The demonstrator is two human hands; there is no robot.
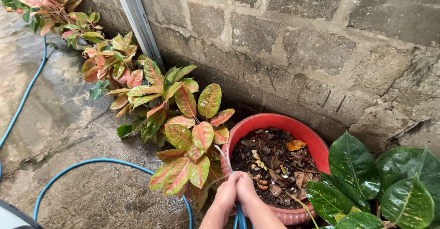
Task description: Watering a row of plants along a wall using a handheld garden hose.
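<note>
Both of my hands are clasped together around the end of a blue hose (240, 217) at the bottom middle of the head view. My left hand (225, 191) and my right hand (246, 190) touch each other over the hose end. A thin stream of water (222, 154) arcs up and left from the hands toward the red-and-green leafy plant (190, 135). Just beyond my hands stands a red round pot (275, 121) filled with dark soil, dry leaves and scraps.
A grey block wall (298, 36) runs along the back. More red-green plants (112, 64) line its foot. The blue hose (87, 165) loops over wet concrete floor at left. A large dark-green spotted plant (389, 183) stands at right. Metal rails (135, 13) lean on the wall.
</note>
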